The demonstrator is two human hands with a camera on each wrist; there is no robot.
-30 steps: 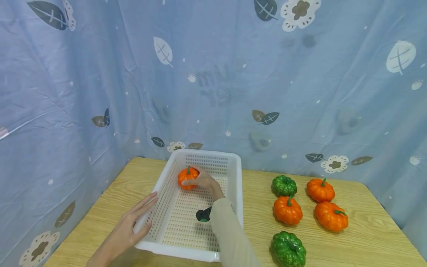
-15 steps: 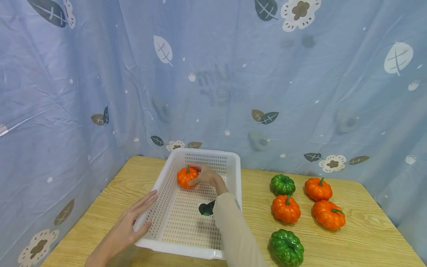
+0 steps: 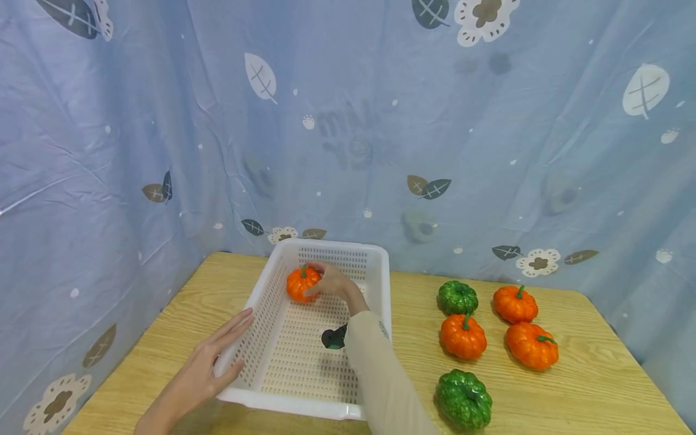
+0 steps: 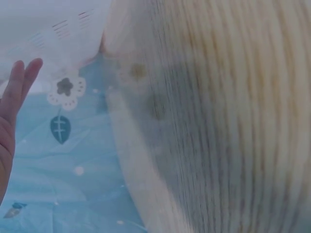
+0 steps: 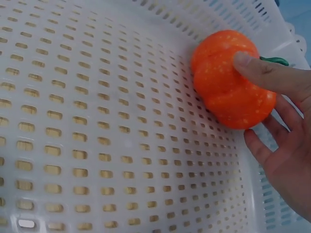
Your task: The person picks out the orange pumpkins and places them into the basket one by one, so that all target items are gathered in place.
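An orange toy pumpkin (image 3: 301,285) with a green stem sits in the far left corner of a white perforated plastic basket (image 3: 383,302). My right hand (image 3: 333,283) is at its right side. In the right wrist view, the thumb overlaps the pumpkin (image 5: 228,80), and the loosely bent fingers lie by its far side and lower edge. My left hand (image 3: 205,362) rests along the basket's left rim with straight fingers. Only part of that left hand (image 4: 9,111) shows in the left wrist view.
Right of the basket, on the wooden table (image 3: 592,374), lie three orange pumpkins, one of them nearest the basket (image 3: 463,337). Two green pumpkins are there too, a far one (image 3: 458,297) and a near one (image 3: 464,399). A blue patterned curtain (image 3: 348,121) hangs behind and at left.
My right thumb has slid off the pumpkin's front toward its right side, and the hand has drawn slightly right. The pumpkin stays in its corner. My left hand keeps its place on the rim.
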